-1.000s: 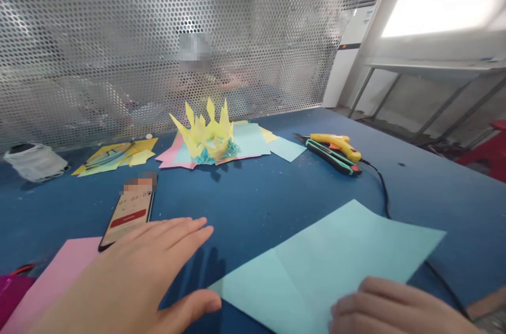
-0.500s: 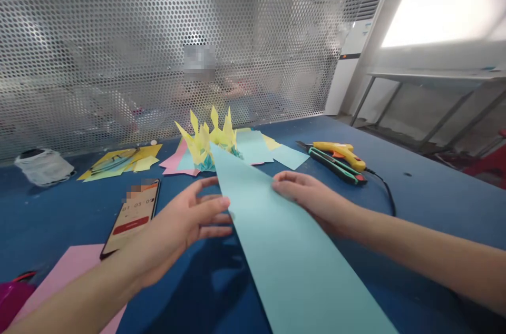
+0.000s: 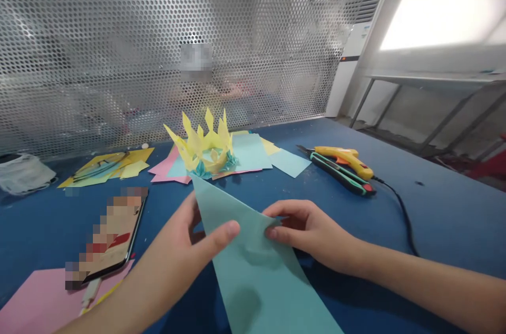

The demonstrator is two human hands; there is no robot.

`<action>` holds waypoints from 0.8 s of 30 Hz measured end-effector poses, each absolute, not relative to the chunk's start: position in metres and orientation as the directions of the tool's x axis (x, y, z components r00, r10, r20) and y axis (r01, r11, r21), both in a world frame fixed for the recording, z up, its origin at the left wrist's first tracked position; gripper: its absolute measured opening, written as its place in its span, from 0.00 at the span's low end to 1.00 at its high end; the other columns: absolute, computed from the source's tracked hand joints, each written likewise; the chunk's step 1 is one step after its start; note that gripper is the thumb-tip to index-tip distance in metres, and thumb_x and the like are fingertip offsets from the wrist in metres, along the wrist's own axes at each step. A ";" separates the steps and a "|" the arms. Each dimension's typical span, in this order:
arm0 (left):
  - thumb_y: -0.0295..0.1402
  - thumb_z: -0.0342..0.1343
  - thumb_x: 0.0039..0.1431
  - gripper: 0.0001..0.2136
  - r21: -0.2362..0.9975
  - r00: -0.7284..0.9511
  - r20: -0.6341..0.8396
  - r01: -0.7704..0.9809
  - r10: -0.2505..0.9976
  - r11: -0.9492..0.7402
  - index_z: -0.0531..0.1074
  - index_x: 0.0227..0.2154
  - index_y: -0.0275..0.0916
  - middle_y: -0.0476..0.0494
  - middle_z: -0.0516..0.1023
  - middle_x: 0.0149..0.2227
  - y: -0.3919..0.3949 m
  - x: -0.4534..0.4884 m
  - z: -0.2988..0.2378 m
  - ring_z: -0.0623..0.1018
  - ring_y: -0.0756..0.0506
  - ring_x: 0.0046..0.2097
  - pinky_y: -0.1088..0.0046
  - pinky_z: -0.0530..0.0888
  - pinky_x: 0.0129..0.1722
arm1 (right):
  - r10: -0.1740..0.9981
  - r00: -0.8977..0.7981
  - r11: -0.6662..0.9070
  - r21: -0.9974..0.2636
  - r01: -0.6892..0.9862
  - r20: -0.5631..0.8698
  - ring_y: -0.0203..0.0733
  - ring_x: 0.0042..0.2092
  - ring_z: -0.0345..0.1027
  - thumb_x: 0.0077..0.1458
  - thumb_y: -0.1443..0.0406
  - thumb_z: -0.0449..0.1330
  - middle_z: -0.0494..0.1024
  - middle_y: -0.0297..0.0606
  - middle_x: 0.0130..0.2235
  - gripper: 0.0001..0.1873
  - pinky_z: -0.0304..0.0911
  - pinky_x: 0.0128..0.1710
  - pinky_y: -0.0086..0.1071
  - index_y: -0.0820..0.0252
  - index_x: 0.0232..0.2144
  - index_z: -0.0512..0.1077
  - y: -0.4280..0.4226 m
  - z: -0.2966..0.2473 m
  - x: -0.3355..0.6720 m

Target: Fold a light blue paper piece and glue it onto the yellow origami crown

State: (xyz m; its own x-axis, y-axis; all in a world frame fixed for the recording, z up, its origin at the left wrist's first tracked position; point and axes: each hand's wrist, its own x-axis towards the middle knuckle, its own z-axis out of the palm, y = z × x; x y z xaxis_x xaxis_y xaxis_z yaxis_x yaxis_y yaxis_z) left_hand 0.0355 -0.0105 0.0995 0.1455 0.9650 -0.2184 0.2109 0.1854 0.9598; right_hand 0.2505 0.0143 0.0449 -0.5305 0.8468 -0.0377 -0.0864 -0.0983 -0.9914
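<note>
A long sheet of light blue paper (image 3: 253, 271) slants up from the bottom edge of the view, its far end coming to a pointed corner. My left hand (image 3: 193, 239) grips its left edge, thumb on top and the other fingers mostly hidden behind the sheet. On the right edge, my right hand (image 3: 308, 231) pinches the paper between thumb and fingers, and the sheet bends slightly there. Just past the paper's tip stands a yellow paper crown (image 3: 209, 147) with tall points and blue crumpled trim around its base.
Colored paper sheets (image 3: 253, 152) lie beneath the crown. At right rest a yellow glue gun (image 3: 351, 157) with a black cord and a green-black utility knife (image 3: 340, 173). Left are a phone (image 3: 114, 234), pink paper (image 3: 35, 292), glasses (image 3: 103, 165) and a white mask (image 3: 26, 173). Perforated metal (image 3: 118, 60) stands behind.
The blue sheet has come lower and nearer, uncovering more of the crown. My left thumb now lies over the sheet, and my right hand has moved down, pinching its edge.
</note>
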 end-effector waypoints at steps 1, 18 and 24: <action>0.52 0.59 0.52 0.19 0.974 0.140 -0.191 0.145 0.971 0.171 0.71 0.39 0.43 0.48 0.80 0.40 -0.010 0.034 0.101 0.77 0.40 0.47 0.68 0.75 0.42 | 0.853 -0.522 -0.071 -0.993 -0.092 -0.012 0.34 0.37 0.70 0.51 0.60 0.66 0.76 0.34 0.39 0.09 0.67 0.36 0.28 0.58 0.34 0.75 0.014 0.043 0.251; 0.34 0.57 0.53 0.05 0.974 0.301 -0.189 0.180 0.935 0.139 0.77 0.24 0.42 0.49 0.81 0.40 -0.006 0.034 0.091 0.79 0.45 0.36 0.69 0.75 0.38 | 0.891 -0.383 0.288 -0.956 0.061 0.244 0.35 0.38 0.73 0.52 0.73 0.58 0.79 0.35 0.36 0.11 0.68 0.34 0.26 0.56 0.32 0.78 0.007 0.040 0.251; 0.50 0.55 0.54 0.16 0.948 0.442 -0.272 -0.029 0.855 0.316 0.73 0.36 0.43 0.44 0.79 0.45 -0.005 0.029 0.081 0.78 0.40 0.45 0.64 0.73 0.42 | 0.727 -0.418 0.649 -0.744 0.159 0.545 0.34 0.38 0.76 0.54 0.77 0.56 0.80 0.35 0.40 0.18 0.70 0.37 0.22 0.52 0.36 0.80 0.005 0.044 0.257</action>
State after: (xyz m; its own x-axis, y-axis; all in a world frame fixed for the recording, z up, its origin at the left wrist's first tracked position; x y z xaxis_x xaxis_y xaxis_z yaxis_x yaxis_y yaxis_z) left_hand 0.0291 -0.0046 0.0806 0.4420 0.8549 -0.2715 -0.0287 0.3160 0.9483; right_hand 0.2570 0.0048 0.0435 -0.4179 0.7267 0.5452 0.1591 0.6494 -0.7436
